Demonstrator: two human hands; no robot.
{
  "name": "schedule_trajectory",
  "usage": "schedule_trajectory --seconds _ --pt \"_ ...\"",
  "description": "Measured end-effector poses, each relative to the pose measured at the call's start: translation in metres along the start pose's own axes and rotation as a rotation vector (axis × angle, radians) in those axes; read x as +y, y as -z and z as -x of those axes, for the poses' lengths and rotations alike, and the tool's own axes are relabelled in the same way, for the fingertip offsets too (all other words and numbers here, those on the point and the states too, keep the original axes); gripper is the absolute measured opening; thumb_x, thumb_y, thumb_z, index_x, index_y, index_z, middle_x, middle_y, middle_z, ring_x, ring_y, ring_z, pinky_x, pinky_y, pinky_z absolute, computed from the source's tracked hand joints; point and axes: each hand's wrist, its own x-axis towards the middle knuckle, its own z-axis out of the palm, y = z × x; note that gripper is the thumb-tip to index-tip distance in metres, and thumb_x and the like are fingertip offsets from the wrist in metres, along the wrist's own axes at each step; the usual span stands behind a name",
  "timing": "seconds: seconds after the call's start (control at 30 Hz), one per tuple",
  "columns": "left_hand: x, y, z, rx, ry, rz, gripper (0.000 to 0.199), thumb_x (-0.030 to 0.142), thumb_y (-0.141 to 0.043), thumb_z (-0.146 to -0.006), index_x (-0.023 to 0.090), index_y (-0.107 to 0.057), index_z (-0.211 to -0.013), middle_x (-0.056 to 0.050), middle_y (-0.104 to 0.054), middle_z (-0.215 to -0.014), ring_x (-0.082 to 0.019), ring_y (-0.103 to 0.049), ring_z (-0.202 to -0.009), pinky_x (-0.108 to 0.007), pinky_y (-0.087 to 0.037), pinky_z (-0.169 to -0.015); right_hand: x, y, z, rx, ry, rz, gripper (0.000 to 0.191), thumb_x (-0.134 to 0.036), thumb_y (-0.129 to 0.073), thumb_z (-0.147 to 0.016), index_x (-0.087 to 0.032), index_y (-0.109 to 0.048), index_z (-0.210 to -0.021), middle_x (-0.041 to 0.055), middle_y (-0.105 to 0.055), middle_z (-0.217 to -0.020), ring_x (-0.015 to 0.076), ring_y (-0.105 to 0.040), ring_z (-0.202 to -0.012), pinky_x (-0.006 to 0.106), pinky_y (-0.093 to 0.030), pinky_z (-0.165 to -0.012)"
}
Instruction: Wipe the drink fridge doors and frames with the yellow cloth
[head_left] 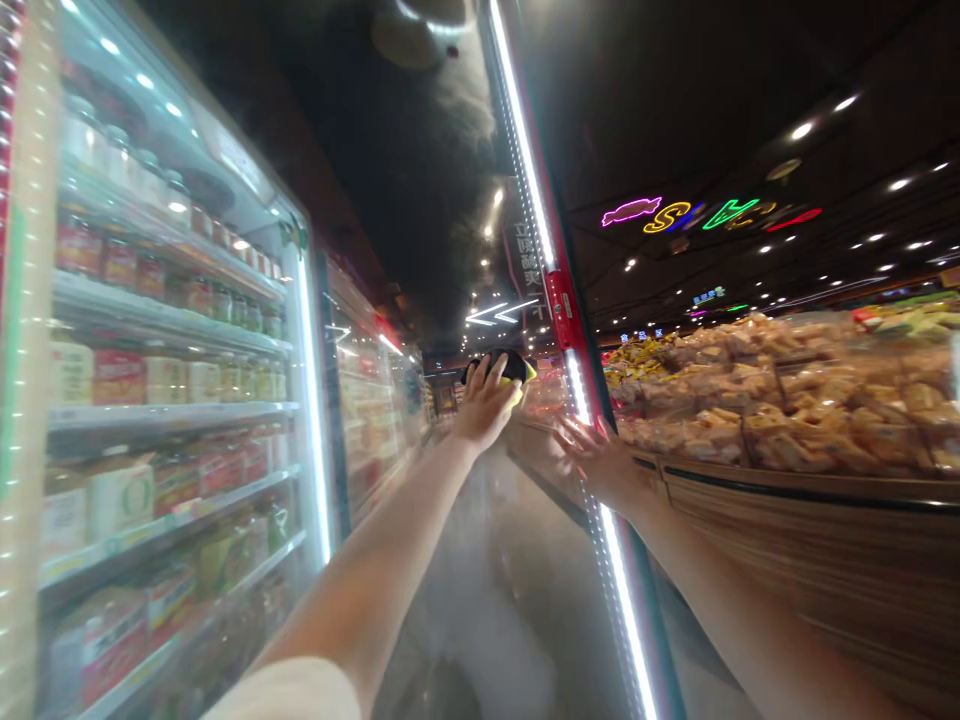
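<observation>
A: Nearest the camera is your pale sleeve, at the bottom, with your bare left forearm stretching away from it. What does it lead to?

B: Your left hand, which grips a cloth near the middle of the view. Your fingers bend over it, slightly parted.

A: How does the cloth look in your grasp?

B: Mostly black on top, with bright yellow showing along its right and lower edges (whether that is its other side or a second piece, I can't tell you). It looks soft and bunched, one yellow corner poking out to the right past your fingers. You have it up by the glass door, left of the door's red edge piece.

A: And your right hand?

B: Your fingers there are spread, across the white light strip on the door's edge. They are blurred, so I can't tell you how firmly they touch it.

A: What stands about you?

B: On your left, a lit cabinet shelves jars and cartons. On your right, packets lie heaped above a wood-look counter. Farther off, neon signs (one shaped like a wrapped sweet) glow.
</observation>
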Motion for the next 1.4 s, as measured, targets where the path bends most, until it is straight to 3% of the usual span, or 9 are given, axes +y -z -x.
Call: schedule_trajectory --seconds 0.2,0.3,0.43,0.53,0.7,0.93,1.17,1.27,1.4 --pt "0.059 -0.043 -0.011 -0.036 -0.137 0.051 0.027 0.019 -0.066 -0.093 0.029 -0.072 -0.117 -0.007 -0.057 -0.154 -0.029 -0.044 -0.149 -0.059 -0.035 -0.124 0.013 0.001 0.015 -0.061 0.012 0.012 0.056 -0.005 -0.054 -0.088 -0.021 -0.061 -0.141 0.0118 -0.051 -0.158 0.0290 -0.052 -0.143 0.062 -0.041 -0.118" --pt "0.053 -0.040 -0.036 -0.046 -0.153 0.055 0.026 0.023 -0.067 -0.093 0.030 -0.074 -0.117 -0.004 -0.062 -0.148 -0.029 -0.047 -0.147 -0.054 -0.037 -0.124 0.023 0.002 0.018 -0.085 0.038 0.000 0.048 -0.004 -0.054 -0.089 -0.021 -0.068 -0.131 0.0108 -0.059 -0.152 0.0277 -0.056 -0.139 0.060 -0.042 -0.118" --pt "0.030 -0.028 -0.066 0.054 0.037 -0.002 0.034 0.021 -0.061 -0.096 0.026 -0.069 -0.129 -0.012 -0.053 -0.156 -0.035 -0.035 -0.154 -0.067 -0.028 -0.124 0.030 -0.001 0.020 -0.037 0.048 -0.005 0.044 -0.004 -0.059 -0.088 -0.024 -0.071 -0.125 0.0058 -0.068 -0.142 0.0260 -0.059 -0.136 0.052 -0.041 -0.120" --pt "0.038 -0.030 -0.052 0.093 0.148 -0.055 0.040 0.021 -0.060 -0.095 0.027 -0.065 -0.134 -0.012 -0.048 -0.160 -0.036 -0.028 -0.157 -0.069 -0.024 -0.124 0.024 -0.006 0.018 0.007 0.016 0.009 0.043 -0.006 -0.060 -0.089 -0.021 -0.071 -0.127 0.0075 -0.067 -0.142 0.0267 -0.058 -0.137 0.050 -0.041 -0.121" --pt "0.065 -0.041 -0.034 -0.082 -0.065 -0.006 0.039 0.024 -0.063 -0.095 0.034 -0.067 -0.132 -0.004 -0.055 -0.156 -0.034 -0.034 -0.154 -0.064 -0.025 -0.126 0.014 -0.007 0.007 0.018 -0.040 0.006 0.044 -0.008 -0.056 -0.091 -0.014 -0.068 -0.133 0.0159 -0.060 -0.149 0.0292 -0.053 -0.142 0.049 -0.043 -0.117" --pt "0.015 -0.006 -0.034 0.135 0.395 -0.127 0.046 0.025 -0.059 -0.096 0.027 -0.060 -0.142 -0.010 -0.039 -0.167 -0.037 -0.021 -0.159 -0.068 -0.021 -0.126 0.011 0.005 0.000 -0.037 -0.084 -0.049 0.034 -0.009 -0.053 -0.094 -0.014 -0.076 -0.119 0.0150 -0.067 -0.140 0.0293 -0.056 -0.139 0.045 -0.041 -0.119" --pt "0.019 0.000 0.003 -0.048 0.117 -0.076 0.045 0.024 -0.063 -0.094 0.034 -0.062 -0.138 -0.004 -0.046 -0.163 -0.033 -0.028 -0.157 -0.064 -0.023 -0.127 -0.027 0.009 -0.032 0.066 -0.198 -0.097 0.050 -0.005 -0.049 -0.091 -0.011 -0.064 -0.138 0.0124 -0.057 -0.152 0.0281 -0.049 -0.146 0.043 -0.050 -0.113" --pt "-0.009 0.021 0.001 0.008 0.256 -0.119 0.047 0.026 -0.062 -0.094 0.031 -0.061 -0.141 -0.006 -0.042 -0.165 -0.034 -0.026 -0.158 -0.062 -0.022 -0.128 -0.042 0.009 -0.048 0.097 -0.213 -0.140 0.051 -0.007 -0.050 -0.092 -0.013 -0.062 -0.142 0.0117 -0.055 -0.155 0.0283 -0.047 -0.147 0.045 -0.049 -0.115" --pt "-0.030 0.042 0.043 0.093 0.468 -0.179 0.050 0.027 -0.059 -0.096 0.025 -0.057 -0.146 -0.012 -0.036 -0.168 -0.040 -0.021 -0.158 -0.066 -0.020 -0.127 -0.064 0.015 -0.062 0.124 -0.222 -0.230 0.053 -0.010 -0.049 -0.093 -0.015 -0.058 -0.146 0.0104 -0.052 -0.157 0.0288 -0.044 -0.149 0.048 -0.045 -0.120"
